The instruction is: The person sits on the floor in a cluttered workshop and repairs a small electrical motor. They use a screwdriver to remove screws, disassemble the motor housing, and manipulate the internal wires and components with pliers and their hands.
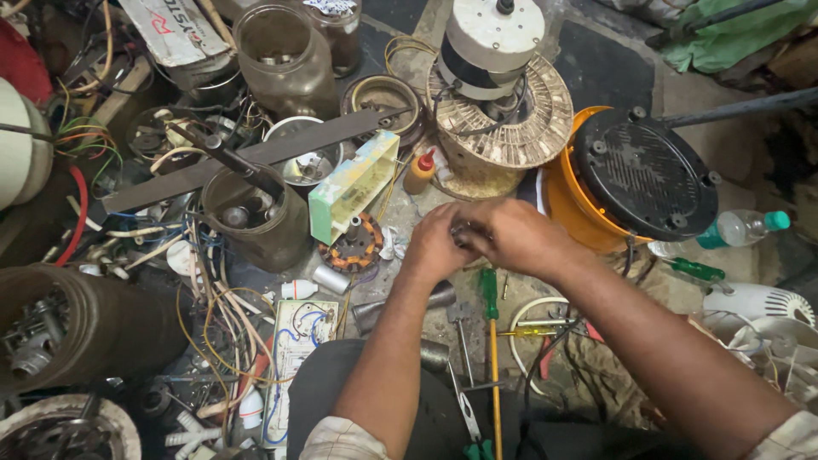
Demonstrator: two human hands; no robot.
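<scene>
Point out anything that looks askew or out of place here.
A long dark blade lies slanted across open jars. A plastic bottle lies on its side by the orange housing. Both hands meet over a small, mostly hidden part.

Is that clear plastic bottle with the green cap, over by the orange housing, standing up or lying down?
Lying down. The clear bottle rests on its side, green cap pointing right, beside the orange housing. Its fill level cannot be told.

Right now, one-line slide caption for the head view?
Left hand and right hand together grip a small dark part above scattered screwdrivers, wires and motor parts.
</scene>
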